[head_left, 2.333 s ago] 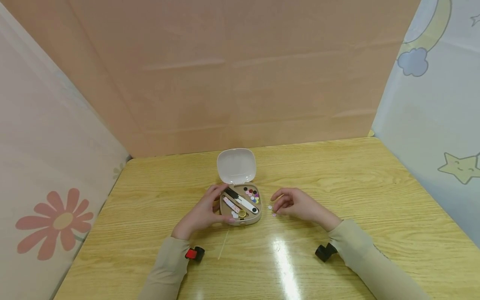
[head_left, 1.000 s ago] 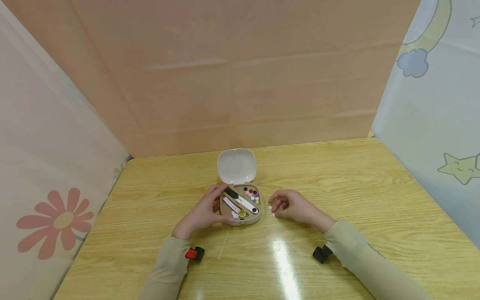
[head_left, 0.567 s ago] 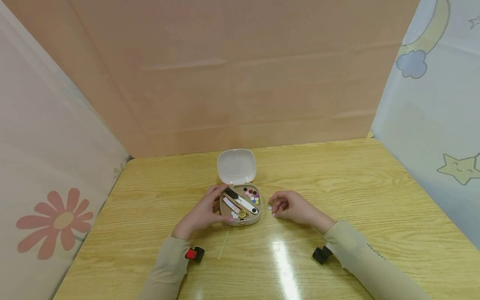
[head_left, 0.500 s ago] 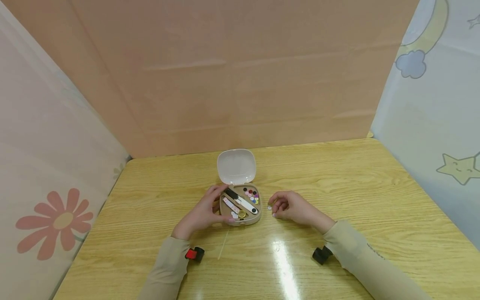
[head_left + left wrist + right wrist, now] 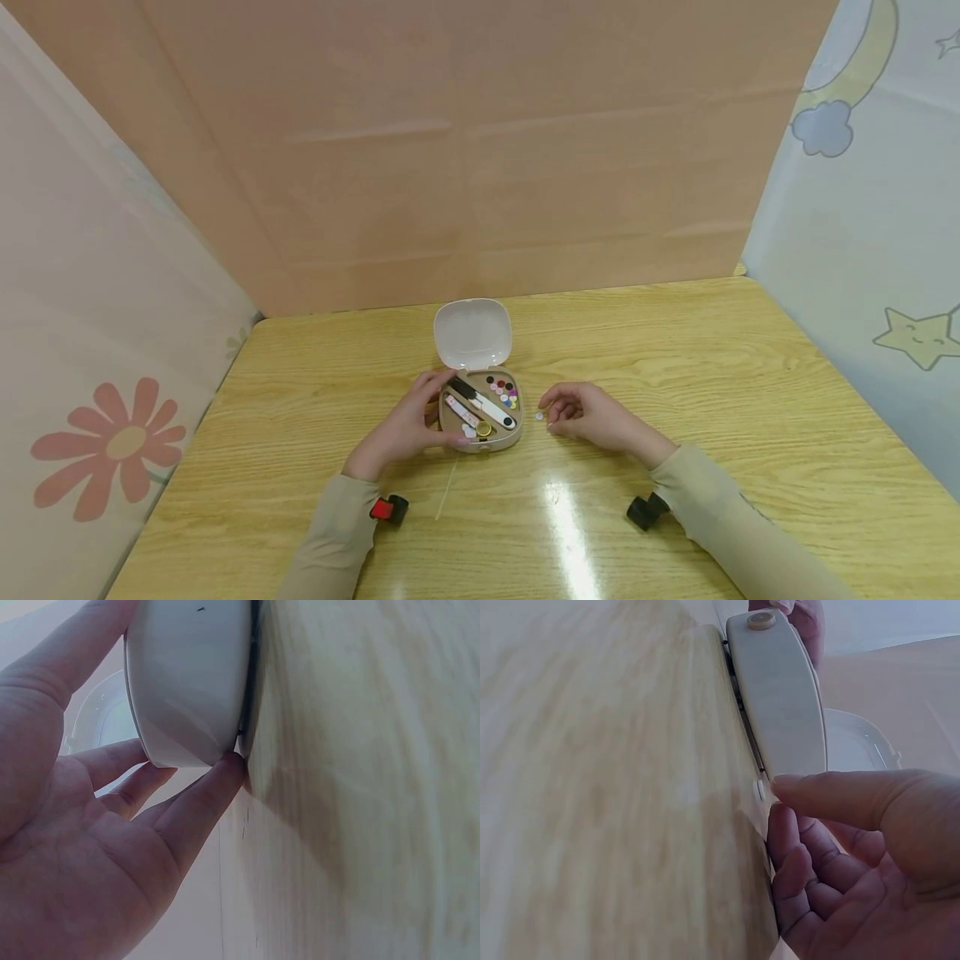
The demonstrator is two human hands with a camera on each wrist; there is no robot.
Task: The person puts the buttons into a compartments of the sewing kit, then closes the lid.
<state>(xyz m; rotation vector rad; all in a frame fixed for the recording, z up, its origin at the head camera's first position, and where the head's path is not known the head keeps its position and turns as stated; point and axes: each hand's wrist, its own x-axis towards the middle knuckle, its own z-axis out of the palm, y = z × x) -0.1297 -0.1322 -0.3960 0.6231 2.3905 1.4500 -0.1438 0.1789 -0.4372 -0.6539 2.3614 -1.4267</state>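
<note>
An open cream sewing-kit case [image 5: 495, 445] stands on the table with its lid tipped back. My left hand [image 5: 401, 425] grips its left side, thumb at the front and fingers behind; in the left wrist view fingertips touch the case wall [image 5: 184, 682]. Inside are small coloured buttons [image 5: 503, 388], a black-and-white slim tool [image 5: 491, 410], a pink-patterned strip [image 5: 461, 409] and a gold ring-shaped piece [image 5: 484, 427]. Right of the case, my right hand [image 5: 592, 414] has curled fingers, thumb and index pinching a small pink button mostly hidden by them. A white button [image 5: 539, 416] lies beside the fingertips.
The raised lid [image 5: 473, 333] stands behind the case. A thin pale stick [image 5: 447, 492] lies in front of it on the wooden table [image 5: 637, 342]. A peach cloth [image 5: 480, 167] hangs along the back edge, with patterned cloths at both sides.
My right hand reached down to the two loose buttons, and its fingertips closed at the pink one, which no longer shows on the table. My left hand keeps its grip on the case.
</note>
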